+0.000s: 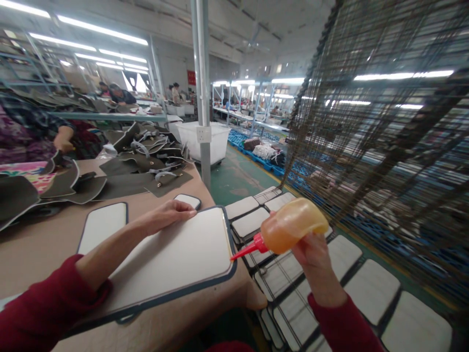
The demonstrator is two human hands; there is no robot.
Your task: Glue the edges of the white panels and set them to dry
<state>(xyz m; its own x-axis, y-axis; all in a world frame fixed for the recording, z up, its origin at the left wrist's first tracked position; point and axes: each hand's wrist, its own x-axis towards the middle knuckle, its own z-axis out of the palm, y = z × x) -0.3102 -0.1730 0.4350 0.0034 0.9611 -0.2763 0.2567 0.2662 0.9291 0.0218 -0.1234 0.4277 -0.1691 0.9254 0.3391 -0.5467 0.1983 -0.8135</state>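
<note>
While the left hand (172, 212), fingers together, pins the panel (176, 259) at 12 o'clock, the right hand (315, 259), clamped on the bottle (293, 225), should trail its nozzle (244, 252) steadily along the 3 o'clock edge.

left hand (171, 213) flat, palm down | right hand (312, 255) fisted, raised

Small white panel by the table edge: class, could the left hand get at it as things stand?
Probably yes: the left hand lies flat on the large panel, holding nothing, and the small panel sits just beyond its fingertips with nothing between.
</note>
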